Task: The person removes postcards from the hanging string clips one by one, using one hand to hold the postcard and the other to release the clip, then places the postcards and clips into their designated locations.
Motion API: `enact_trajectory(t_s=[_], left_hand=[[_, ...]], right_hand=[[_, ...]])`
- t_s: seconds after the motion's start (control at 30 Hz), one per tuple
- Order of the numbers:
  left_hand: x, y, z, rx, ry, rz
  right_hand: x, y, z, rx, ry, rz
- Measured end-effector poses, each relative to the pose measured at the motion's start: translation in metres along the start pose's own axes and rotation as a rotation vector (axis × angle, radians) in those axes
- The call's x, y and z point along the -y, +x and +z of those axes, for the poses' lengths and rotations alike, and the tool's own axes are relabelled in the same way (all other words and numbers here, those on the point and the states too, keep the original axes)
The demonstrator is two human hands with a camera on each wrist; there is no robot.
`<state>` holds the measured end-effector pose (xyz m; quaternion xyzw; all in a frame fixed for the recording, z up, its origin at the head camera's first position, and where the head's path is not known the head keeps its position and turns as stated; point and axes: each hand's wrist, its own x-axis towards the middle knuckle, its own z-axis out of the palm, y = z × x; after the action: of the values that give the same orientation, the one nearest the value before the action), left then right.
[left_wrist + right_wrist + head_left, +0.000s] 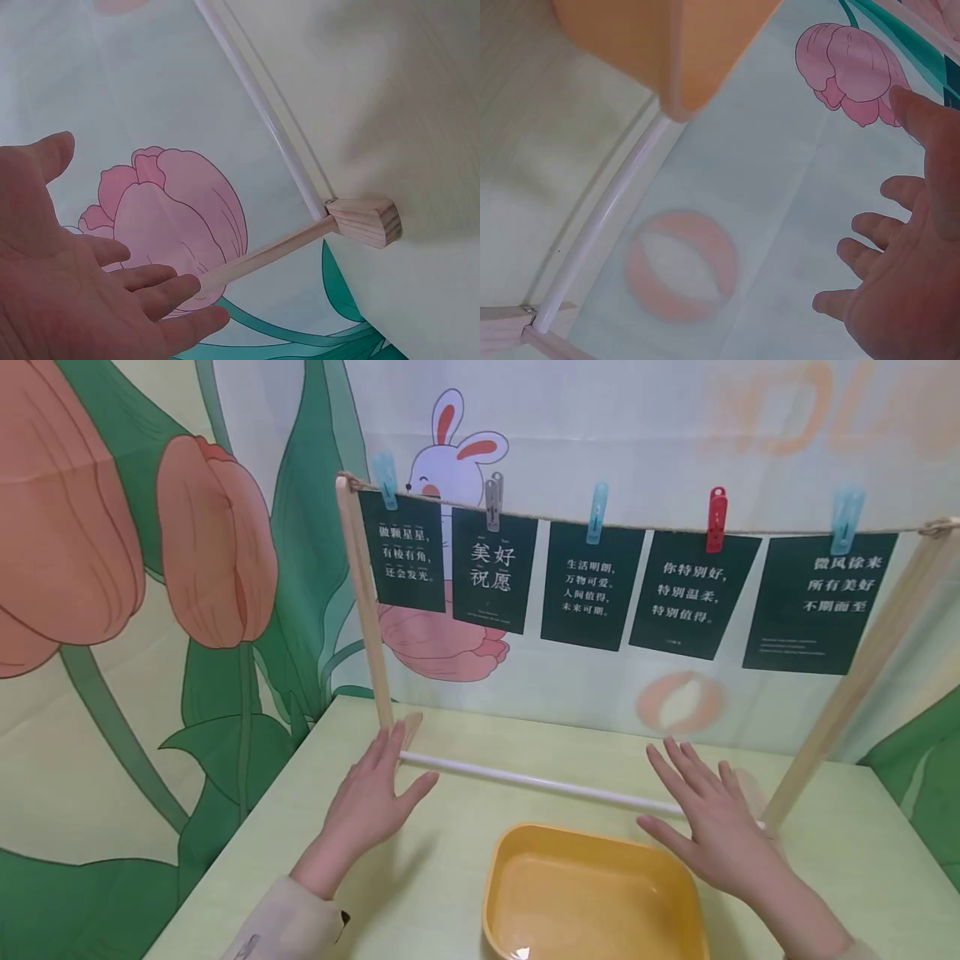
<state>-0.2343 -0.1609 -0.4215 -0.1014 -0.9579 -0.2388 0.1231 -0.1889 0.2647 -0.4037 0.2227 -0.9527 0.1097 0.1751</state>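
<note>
A wooden stand with a left post (365, 618), a right post (862, 693) and a white crossbar (540, 781) stands on the table. Along its twine (551, 519) hang several dark green cards with white writing, such as the middle card (591, 610), held by a grey clothespin (492, 503), a red clothespin (717, 520) and light blue ones. My left hand (369, 802), fingers extended and holding nothing, is near the foot of the left post. Fingers spread, my right hand (712, 831) hovers by the crossbar's right end, also holding nothing.
A yellow plastic basin (592, 893) sits on the pale table (420, 860) between my forearms, in front of the crossbar. Behind the stand hangs a cloth backdrop (585, 702) printed with tulips and a rabbit. The stand's wooden foot (367, 221) shows in the left wrist view.
</note>
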Motion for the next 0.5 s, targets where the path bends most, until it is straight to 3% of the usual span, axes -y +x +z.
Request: enact_trajectory(t_s=[0.5], left_hand=[[-0.018, 0.017, -0.011, 0.019, -0.017, -0.002]], right_hand=[[0.016, 0.023, -0.004, -0.003, 0.032, -0.063]])
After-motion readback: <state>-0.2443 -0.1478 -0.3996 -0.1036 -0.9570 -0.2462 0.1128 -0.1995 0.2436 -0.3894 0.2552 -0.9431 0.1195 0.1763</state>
